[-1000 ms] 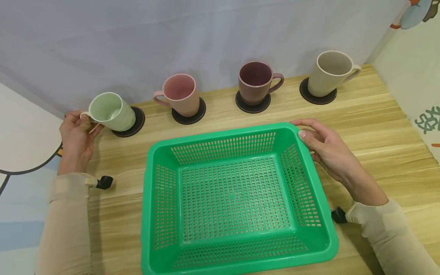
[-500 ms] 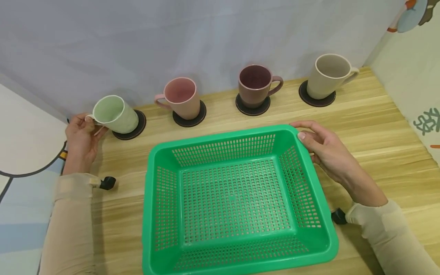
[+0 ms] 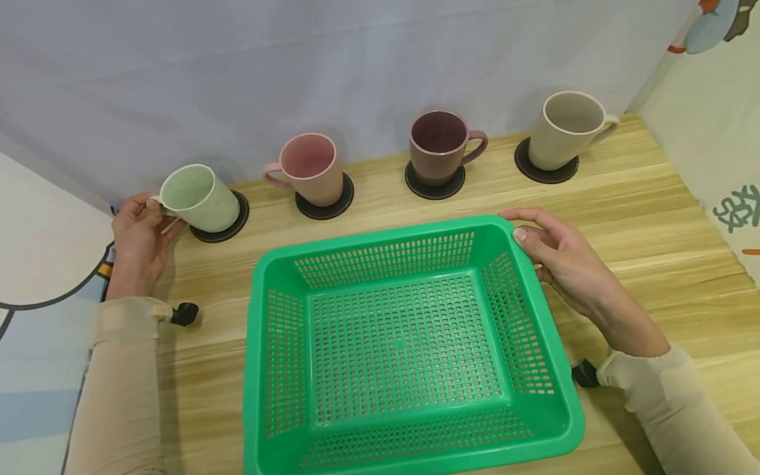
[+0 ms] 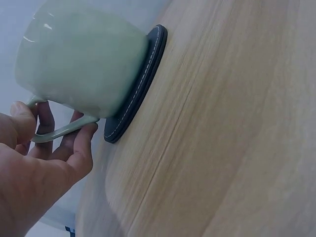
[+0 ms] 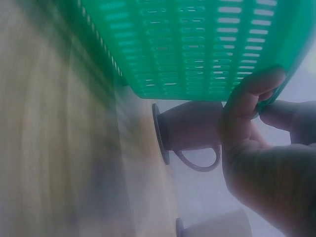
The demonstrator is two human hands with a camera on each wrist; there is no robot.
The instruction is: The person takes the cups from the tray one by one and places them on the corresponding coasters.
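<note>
My left hand (image 3: 139, 234) grips the handle of a pale green mug (image 3: 202, 199), its fingers threaded through the loop. The mug stands upright on a round black stitched coaster (image 4: 131, 106) at the table's left back. At the far right corner of a green perforated plastic basket (image 3: 400, 343), my right hand (image 3: 567, 260) pinches the rim, thumb on top and fingers beneath. Nothing lies inside the basket. In the right wrist view, the right hand (image 5: 261, 133) holds the rim while the basket's side wall (image 5: 187, 49) slants above the table.
Along the back, a pink mug (image 3: 315, 170), a dark mauve mug (image 3: 439, 148) and a beige mug (image 3: 564, 132) each stand on a black coaster. A grey cloth (image 3: 356, 72) hangs behind them. The wooden table (image 3: 665, 231) extends to the right.
The left hand and the mug's rim have shifted slightly right, and the mug now sits more squarely on its coaster. The right hand keeps its hold on the basket. The view tilted slightly.
</note>
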